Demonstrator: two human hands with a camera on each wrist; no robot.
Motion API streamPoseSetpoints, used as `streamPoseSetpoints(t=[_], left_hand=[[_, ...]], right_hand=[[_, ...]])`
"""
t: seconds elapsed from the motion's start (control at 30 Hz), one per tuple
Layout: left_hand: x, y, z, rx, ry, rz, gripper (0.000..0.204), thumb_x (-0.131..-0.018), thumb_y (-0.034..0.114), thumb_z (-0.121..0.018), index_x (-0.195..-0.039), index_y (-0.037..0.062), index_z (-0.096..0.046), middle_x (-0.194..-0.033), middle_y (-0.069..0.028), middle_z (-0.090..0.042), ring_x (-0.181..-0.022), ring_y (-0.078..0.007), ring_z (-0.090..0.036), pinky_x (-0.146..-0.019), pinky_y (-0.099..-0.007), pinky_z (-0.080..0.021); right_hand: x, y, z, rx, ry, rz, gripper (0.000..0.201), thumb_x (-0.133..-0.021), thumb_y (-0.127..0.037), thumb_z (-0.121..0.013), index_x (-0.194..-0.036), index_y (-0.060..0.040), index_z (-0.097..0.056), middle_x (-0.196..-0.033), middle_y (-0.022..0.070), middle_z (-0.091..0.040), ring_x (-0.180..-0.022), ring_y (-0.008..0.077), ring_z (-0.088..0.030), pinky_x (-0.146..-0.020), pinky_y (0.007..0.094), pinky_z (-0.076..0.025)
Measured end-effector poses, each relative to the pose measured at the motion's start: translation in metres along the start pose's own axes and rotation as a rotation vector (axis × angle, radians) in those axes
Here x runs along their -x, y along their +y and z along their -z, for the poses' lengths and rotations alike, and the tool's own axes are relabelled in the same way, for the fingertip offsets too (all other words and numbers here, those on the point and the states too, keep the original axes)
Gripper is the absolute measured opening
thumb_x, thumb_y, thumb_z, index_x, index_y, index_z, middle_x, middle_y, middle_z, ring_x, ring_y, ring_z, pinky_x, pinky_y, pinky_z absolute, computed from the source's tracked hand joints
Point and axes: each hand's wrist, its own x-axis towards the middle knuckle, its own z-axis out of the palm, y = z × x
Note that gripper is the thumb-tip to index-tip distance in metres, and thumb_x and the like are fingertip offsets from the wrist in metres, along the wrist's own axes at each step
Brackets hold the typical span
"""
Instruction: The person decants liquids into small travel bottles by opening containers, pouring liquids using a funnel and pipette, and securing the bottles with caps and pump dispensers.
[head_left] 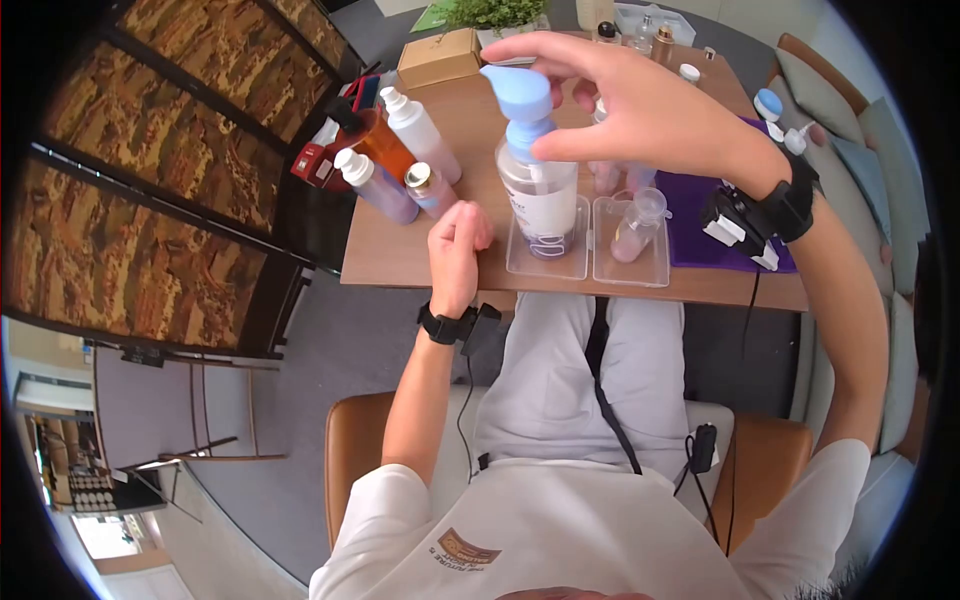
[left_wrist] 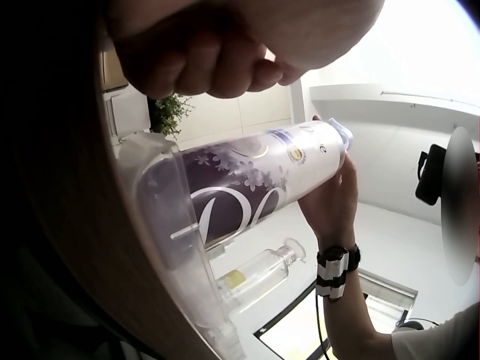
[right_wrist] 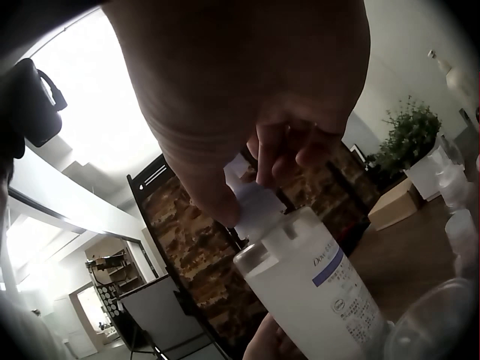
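A tall clear pump bottle [head_left: 540, 200] with a light blue pump head [head_left: 522, 95] stands upright in a shallow clear plastic tray [head_left: 575, 268]. My right hand [head_left: 650, 105] is around the pump head. Its thumb lies at the blue collar and the index finger stretches out past the spout. In the right wrist view the bottle [right_wrist: 315, 292] shows pale contents and a printed label. My left hand [head_left: 460, 250] rests at the table's front edge, fingers curled in with nothing in them, left of the bottle. A small clear bottle [head_left: 637, 232] leans in the adjoining tray compartment.
Left on the table [head_left: 390, 255] stand an amber pump bottle [head_left: 385, 140], white-topped bottles and a gold-capped jar [head_left: 420, 180]. A cardboard box [head_left: 438, 58] and a potted plant [head_left: 495, 14] are at the back. To the right lies a purple mat [head_left: 690, 230].
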Motion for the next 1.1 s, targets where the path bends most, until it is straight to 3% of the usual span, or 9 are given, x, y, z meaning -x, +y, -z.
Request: streamPoseSetpoints(t=[0.07, 0.13, 0.2, 0.27, 0.33, 0.6, 0.7, 0.9, 1.1], left_hand=[[0.002, 0.004, -0.002, -0.049, 0.023, -0.074, 0.025, -0.1, 0.023, -0.072, -0.111, 0.0052, -0.059, -0.11, -0.003, -0.059, -0.097, -0.0132, -0.056, -0.09, -0.0298, -0.046], [-0.004, 0.032, -0.018, -0.175, 0.027, -0.178, 0.056, -0.09, 0.026, -0.083, -0.134, 0.0016, -0.057, -0.129, -0.0089, -0.061, -0.117, -0.0198, -0.059, -0.103, -0.0353, -0.045], [-0.019, 0.06, -0.037, -0.207, -0.048, -0.238, 0.087, -0.081, 0.028, -0.09, -0.151, -0.0001, -0.047, -0.143, -0.0149, -0.058, -0.13, -0.0247, -0.058, -0.111, -0.0399, -0.044], [-0.03, 0.071, -0.049, -0.291, -0.097, -0.248, 0.095, -0.079, 0.026, -0.092, -0.155, -0.0002, -0.042, -0.143, -0.0161, -0.059, -0.13, -0.0244, -0.058, -0.112, -0.0407, -0.044], [-0.034, 0.076, -0.058, -0.294, -0.102, -0.215, 0.101, -0.077, 0.023, -0.094, -0.158, -0.0002, -0.037, -0.141, -0.0167, -0.061, -0.13, -0.0243, -0.059, -0.114, -0.0413, -0.044], [-0.036, 0.074, -0.062, -0.208, -0.052, -0.169, 0.108, -0.076, 0.016, -0.094, -0.161, -0.0004, -0.03, -0.136, -0.0161, -0.065, -0.127, -0.0251, -0.062, -0.113, -0.0406, -0.045], [-0.035, 0.078, -0.059, -0.252, -0.106, -0.129, 0.108, -0.08, 0.002, -0.088, -0.163, -0.0046, -0.019, -0.154, -0.0197, -0.049, -0.141, -0.0274, -0.052, -0.116, -0.0419, -0.045], [-0.037, 0.08, -0.057, -0.277, -0.117, -0.116, 0.112, -0.078, 0.003, -0.09, -0.164, -0.0046, -0.018, -0.148, -0.0178, -0.055, -0.14, -0.0261, -0.053, -0.12, -0.0414, -0.039], [-0.035, 0.082, -0.057, -0.273, -0.11, -0.076, 0.113, -0.078, 0.003, -0.089, -0.164, -0.0067, -0.016, -0.15, -0.0196, -0.054, -0.141, -0.0259, -0.052, -0.12, -0.0406, -0.039]], right_hand=[[0.0, -0.002, 0.0, -0.046, -0.007, -0.026, 0.072, -0.089, -0.017, -0.081, -0.154, -0.0137, -0.052, -0.125, 0.0065, -0.071, -0.108, 0.0171, -0.066, -0.097, 0.0343, -0.053], [-0.002, -0.014, 0.007, -0.153, -0.074, -0.127, 0.071, -0.089, -0.018, -0.082, -0.153, -0.0129, -0.052, -0.124, 0.0069, -0.071, -0.109, 0.0171, -0.065, -0.097, 0.0339, -0.053], [-0.005, -0.016, 0.017, -0.058, -0.121, -0.119, 0.067, -0.092, -0.029, -0.081, -0.148, -0.0028, -0.055, -0.122, 0.0124, -0.072, -0.113, 0.0177, -0.066, -0.098, 0.0326, -0.053], [-0.007, -0.017, 0.018, -0.041, -0.12, -0.11, 0.067, -0.092, -0.029, -0.081, -0.147, -0.0024, -0.055, -0.122, 0.0126, -0.071, -0.113, 0.0179, -0.066, -0.097, 0.0328, -0.053], [-0.004, -0.017, 0.009, -0.117, -0.077, -0.118, 0.069, -0.089, -0.018, -0.082, -0.151, -0.0117, -0.054, -0.122, 0.0075, -0.071, -0.108, 0.0175, -0.066, -0.095, 0.0343, -0.054], [-0.002, -0.009, -0.009, -0.06, 0.051, -0.064, 0.067, -0.087, -0.024, -0.084, -0.146, -0.0083, -0.056, -0.114, 0.0097, -0.07, -0.099, 0.0198, -0.065, -0.091, 0.0342, -0.054], [-0.003, -0.02, -0.007, -0.013, 0.065, -0.096, 0.076, -0.082, -0.031, -0.087, -0.146, -0.0057, -0.055, -0.112, 0.0117, -0.069, -0.097, 0.023, -0.065, -0.09, 0.0355, -0.054], [-0.003, -0.024, -0.002, -0.004, 0.004, -0.221, 0.082, -0.079, -0.035, -0.087, -0.147, -0.0027, -0.054, -0.108, 0.0161, -0.072, -0.097, 0.0275, -0.07, -0.09, 0.0396, -0.056], [-0.006, -0.024, 0.007, 0.08, -0.03, -0.094, 0.079, -0.082, -0.034, -0.081, -0.147, 0.0008, -0.053, -0.107, 0.0222, -0.074, -0.097, 0.0336, -0.073, -0.088, 0.0409, -0.058]])
